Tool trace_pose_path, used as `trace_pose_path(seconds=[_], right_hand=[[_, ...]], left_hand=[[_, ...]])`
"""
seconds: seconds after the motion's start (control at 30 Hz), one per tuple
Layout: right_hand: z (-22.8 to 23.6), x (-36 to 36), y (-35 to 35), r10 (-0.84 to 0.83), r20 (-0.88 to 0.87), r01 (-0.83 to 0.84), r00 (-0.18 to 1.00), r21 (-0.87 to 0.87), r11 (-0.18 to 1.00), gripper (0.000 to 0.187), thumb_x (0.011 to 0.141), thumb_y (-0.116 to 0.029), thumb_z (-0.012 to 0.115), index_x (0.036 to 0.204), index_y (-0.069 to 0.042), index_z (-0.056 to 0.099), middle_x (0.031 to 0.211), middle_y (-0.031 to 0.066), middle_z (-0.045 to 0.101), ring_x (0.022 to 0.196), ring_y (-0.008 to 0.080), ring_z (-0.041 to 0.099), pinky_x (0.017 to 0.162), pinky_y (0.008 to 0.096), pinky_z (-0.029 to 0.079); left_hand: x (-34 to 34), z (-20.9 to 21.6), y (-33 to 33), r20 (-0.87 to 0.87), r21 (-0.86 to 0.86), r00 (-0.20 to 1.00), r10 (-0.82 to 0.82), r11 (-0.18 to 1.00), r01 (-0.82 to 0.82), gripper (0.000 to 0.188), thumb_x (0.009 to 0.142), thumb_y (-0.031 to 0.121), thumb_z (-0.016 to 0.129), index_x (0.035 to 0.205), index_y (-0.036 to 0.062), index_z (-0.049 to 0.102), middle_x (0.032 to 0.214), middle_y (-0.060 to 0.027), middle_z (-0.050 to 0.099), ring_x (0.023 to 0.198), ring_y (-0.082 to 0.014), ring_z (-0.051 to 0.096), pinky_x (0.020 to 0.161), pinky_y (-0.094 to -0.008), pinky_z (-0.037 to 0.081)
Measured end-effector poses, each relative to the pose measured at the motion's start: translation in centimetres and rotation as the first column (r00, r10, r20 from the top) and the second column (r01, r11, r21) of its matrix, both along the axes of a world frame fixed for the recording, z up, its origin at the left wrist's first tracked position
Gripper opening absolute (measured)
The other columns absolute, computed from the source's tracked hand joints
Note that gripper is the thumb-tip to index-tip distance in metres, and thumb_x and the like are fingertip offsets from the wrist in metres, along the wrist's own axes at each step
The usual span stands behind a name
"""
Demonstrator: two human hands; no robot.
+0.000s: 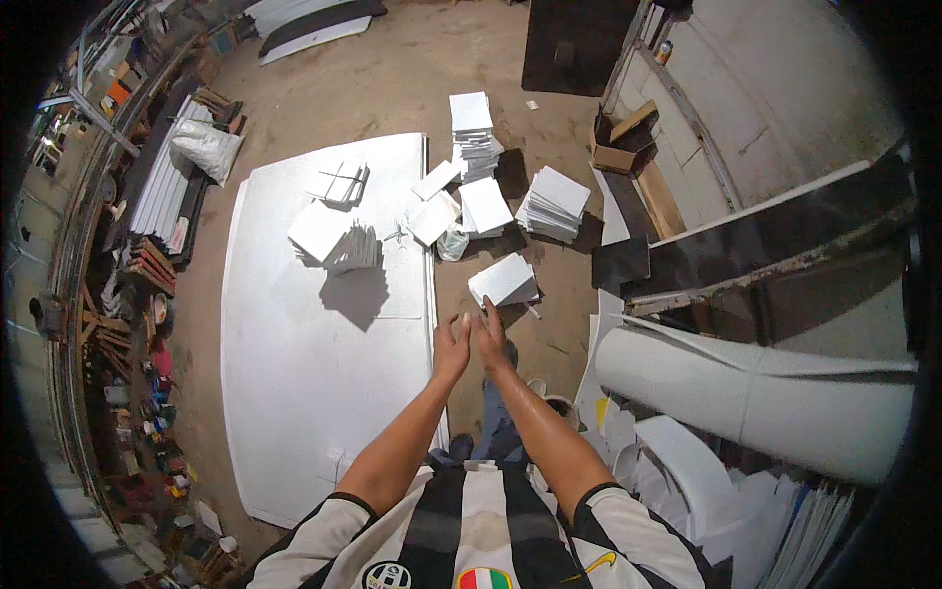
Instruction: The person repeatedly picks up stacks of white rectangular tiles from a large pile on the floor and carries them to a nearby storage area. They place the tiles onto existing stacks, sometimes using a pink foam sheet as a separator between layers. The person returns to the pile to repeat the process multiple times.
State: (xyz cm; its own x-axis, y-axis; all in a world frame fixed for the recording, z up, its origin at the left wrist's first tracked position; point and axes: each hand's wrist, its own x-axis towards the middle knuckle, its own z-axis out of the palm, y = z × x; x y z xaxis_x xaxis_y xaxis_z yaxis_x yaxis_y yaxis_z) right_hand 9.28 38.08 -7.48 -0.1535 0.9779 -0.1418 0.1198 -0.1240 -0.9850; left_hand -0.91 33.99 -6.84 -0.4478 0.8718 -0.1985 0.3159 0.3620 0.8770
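Both forearms reach forward from the lower edge, and the hands come close together in the middle. My left hand [451, 346] has its fingers stretched forward, with nothing visible in it. Beside it, my right hand [489, 344] also stretches its fingers. Its fingertips overlap the near edge of a stack of white rectangular sheets [504, 279] on the floor; whether they touch it I cannot tell. Farther off stand more stacks of white sheets: one at the right [554, 201], one in the middle [486, 206] and a tall one at the back [471, 111].
A large white panel [294, 412] lies at my left, bearing a fanned stack of white pieces [319, 233]. A crumpled clear plastic bag [452, 244] sits by its edge. On the right are a big white foam roll [746, 393] and a cardboard box [618, 154]. Cluttered shelving [128, 363] lines the left.
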Motion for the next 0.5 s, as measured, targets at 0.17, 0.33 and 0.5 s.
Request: trace_pose_path(seconds=[0.17, 0.33, 0.5], right_hand=[[-2.6, 1.6, 9.0, -0.050, -0.057, 0.049, 0.997, -0.008, 0.999, 0.066, 0.102, -0.039, 0.054, 0.153, -0.001, 0.035, 0.154, 0.0213, 0.039, 0.144, 0.0332, 0.035, 0.119, 0.0412, 0.025], [-1.1, 2.6, 17.0, 0.029, 0.066, -0.025, 0.997, -0.058, 0.998, 0.067, 0.103, -0.041, 0.052, 0.153, -0.002, 0.034, 0.156, 0.0209, 0.035, 0.145, 0.0331, 0.033, 0.119, 0.0430, 0.026], [-2.4, 1.4, 23.4, 0.048, 0.102, -0.038, 0.994, -0.100, 0.994, 0.070, 0.103, -0.046, 0.052, 0.154, -0.003, 0.032, 0.157, 0.0209, 0.034, 0.145, 0.0336, 0.032, 0.119, 0.0455, 0.025]], left_hand=[[0.8, -2.0, 8.9, 0.001, 0.016, 0.999, -0.037, 0.999, 0.037, 0.056, 0.101, 0.046, 0.056, 0.129, -0.0033, 0.057, 0.131, -0.0282, 0.056, 0.124, -0.0418, 0.052, 0.106, -0.0460, 0.041], [1.2, -3.1, 16.0, 0.015, 0.074, 0.999, -0.048, 0.996, 0.047, 0.053, 0.101, 0.043, 0.056, 0.127, -0.0033, 0.058, 0.128, -0.0267, 0.059, 0.121, -0.0409, 0.054, 0.103, -0.0454, 0.042], [0.6, -3.4, 22.2, 0.032, 0.067, 0.999, -0.012, 0.998, 0.010, 0.052, 0.101, 0.042, 0.057, 0.128, -0.0024, 0.058, 0.122, -0.0264, 0.061, 0.119, -0.0410, 0.055, 0.102, -0.0451, 0.043]])
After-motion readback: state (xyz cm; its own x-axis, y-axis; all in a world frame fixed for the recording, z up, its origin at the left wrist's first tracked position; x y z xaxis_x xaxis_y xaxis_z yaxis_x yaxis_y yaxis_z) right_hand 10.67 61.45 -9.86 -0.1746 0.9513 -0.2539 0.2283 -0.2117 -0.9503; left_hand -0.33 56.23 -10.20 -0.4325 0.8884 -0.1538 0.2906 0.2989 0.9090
